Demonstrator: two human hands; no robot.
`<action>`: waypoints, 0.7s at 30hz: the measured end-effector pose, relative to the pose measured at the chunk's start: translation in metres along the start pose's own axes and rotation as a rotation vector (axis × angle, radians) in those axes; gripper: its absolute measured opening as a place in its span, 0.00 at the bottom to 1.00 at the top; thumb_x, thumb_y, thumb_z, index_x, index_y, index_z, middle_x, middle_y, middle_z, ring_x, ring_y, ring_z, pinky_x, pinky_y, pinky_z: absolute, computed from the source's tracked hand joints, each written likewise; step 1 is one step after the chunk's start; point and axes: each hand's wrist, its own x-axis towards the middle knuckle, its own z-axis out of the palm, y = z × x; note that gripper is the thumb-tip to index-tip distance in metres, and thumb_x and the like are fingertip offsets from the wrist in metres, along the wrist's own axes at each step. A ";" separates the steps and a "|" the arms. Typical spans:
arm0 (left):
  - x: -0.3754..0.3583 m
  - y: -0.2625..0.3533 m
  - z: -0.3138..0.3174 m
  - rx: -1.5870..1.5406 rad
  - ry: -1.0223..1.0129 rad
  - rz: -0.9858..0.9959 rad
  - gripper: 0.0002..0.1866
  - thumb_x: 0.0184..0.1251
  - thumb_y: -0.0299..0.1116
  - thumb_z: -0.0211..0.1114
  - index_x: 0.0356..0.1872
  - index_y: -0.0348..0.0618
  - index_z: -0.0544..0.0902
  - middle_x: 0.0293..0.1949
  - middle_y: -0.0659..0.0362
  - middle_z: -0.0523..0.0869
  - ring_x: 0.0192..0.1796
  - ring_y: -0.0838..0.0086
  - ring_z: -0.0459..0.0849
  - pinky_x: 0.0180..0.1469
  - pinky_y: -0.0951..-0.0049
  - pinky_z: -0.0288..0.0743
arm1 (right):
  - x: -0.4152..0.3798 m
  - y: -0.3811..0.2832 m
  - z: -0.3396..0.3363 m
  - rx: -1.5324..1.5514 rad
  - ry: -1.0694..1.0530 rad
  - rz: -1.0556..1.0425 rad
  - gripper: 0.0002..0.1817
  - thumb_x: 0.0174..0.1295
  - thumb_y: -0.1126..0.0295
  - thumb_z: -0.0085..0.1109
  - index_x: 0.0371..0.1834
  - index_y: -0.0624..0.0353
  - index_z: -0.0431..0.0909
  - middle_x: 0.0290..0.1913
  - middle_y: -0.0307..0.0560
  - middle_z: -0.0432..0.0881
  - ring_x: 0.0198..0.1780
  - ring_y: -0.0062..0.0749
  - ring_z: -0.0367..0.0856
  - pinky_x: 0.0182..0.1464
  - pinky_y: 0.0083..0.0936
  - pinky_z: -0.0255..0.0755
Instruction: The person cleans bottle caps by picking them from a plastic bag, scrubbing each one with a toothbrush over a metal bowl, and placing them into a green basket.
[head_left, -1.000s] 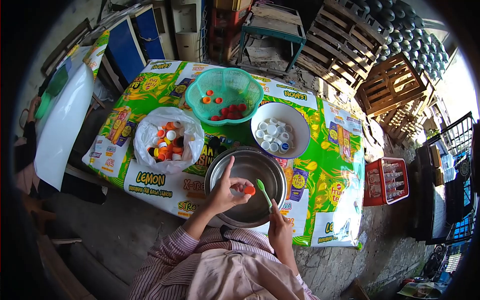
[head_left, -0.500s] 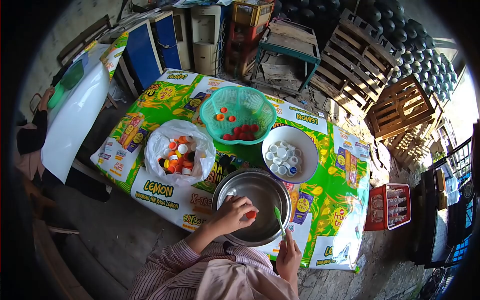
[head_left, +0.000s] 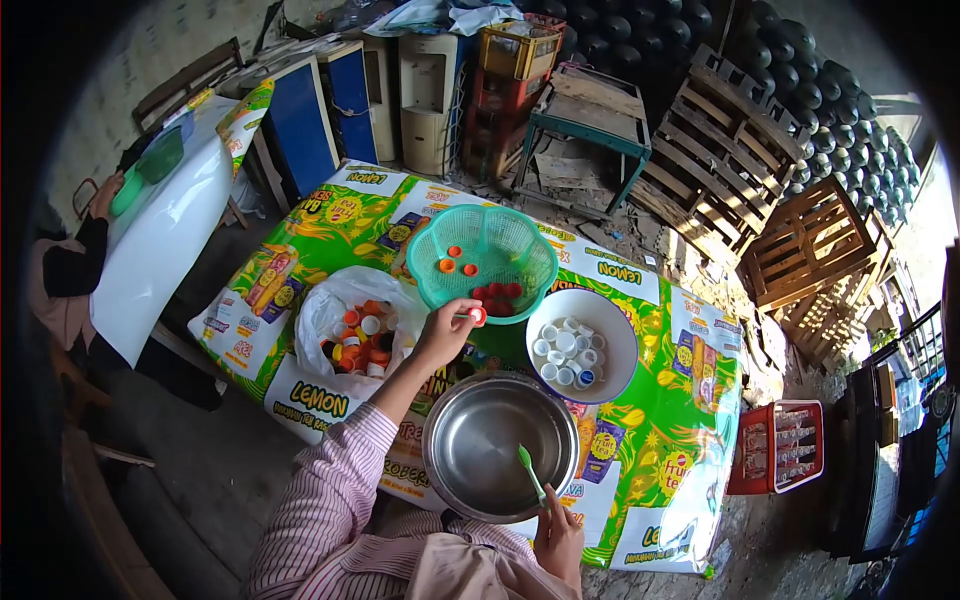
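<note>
My left hand (head_left: 449, 330) pinches a red bottle cap (head_left: 478, 316) at the near rim of the green basket (head_left: 430, 262), where several red and orange caps lie. My right hand (head_left: 559, 530) grips a green toothbrush (head_left: 530, 474), its head over the metal bowl (head_left: 436, 440). Nothing but some sheen shows inside that bowl. To the right, a white bowl (head_left: 622, 350) holds several white caps (head_left: 565, 343). A plastic bag (head_left: 318, 315) with orange, white, yellow and dark caps sits at the left.
All the containers stand on a table with a green printed cover (head_left: 650, 425). At the far left a person's hand (head_left: 105, 196) touches a green container on another table. Behind are wooden pallets (head_left: 715, 150), stacked crates (head_left: 520, 50) and a red crate (head_left: 780, 447) on the floor.
My left hand has moved from over the metal bowl, up to the green basket's rim, with a cap in its fingers. The toothbrush stays in my right hand. The view has shifted slightly.
</note>
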 end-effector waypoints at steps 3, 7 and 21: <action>0.081 -0.026 -0.016 -0.148 0.033 -0.172 0.21 0.68 0.27 0.54 0.61 0.38 0.66 0.56 0.52 0.74 0.54 0.68 0.79 0.48 0.74 0.77 | 0.002 0.002 0.000 0.074 -0.003 -0.022 0.21 0.61 0.74 0.51 0.59 0.57 0.70 0.24 0.54 0.76 0.23 0.48 0.76 0.27 0.38 0.67; 0.125 -0.067 -0.024 0.089 0.239 -0.339 0.33 0.63 0.32 0.61 0.66 0.36 0.57 0.58 0.48 0.73 0.56 0.63 0.77 0.54 0.72 0.72 | -0.004 0.035 0.029 0.152 0.080 -0.056 0.23 0.59 0.76 0.51 0.60 0.48 0.72 0.28 0.55 0.77 0.24 0.45 0.74 0.27 0.36 0.68; -0.073 -0.036 -0.129 0.724 0.470 0.208 0.08 0.56 0.22 0.58 0.37 0.42 0.77 0.36 0.58 0.77 0.39 0.66 0.76 0.42 0.70 0.69 | 0.007 0.019 0.005 0.089 0.031 -0.007 0.23 0.57 0.77 0.53 0.59 0.55 0.70 0.25 0.54 0.76 0.23 0.46 0.76 0.25 0.37 0.66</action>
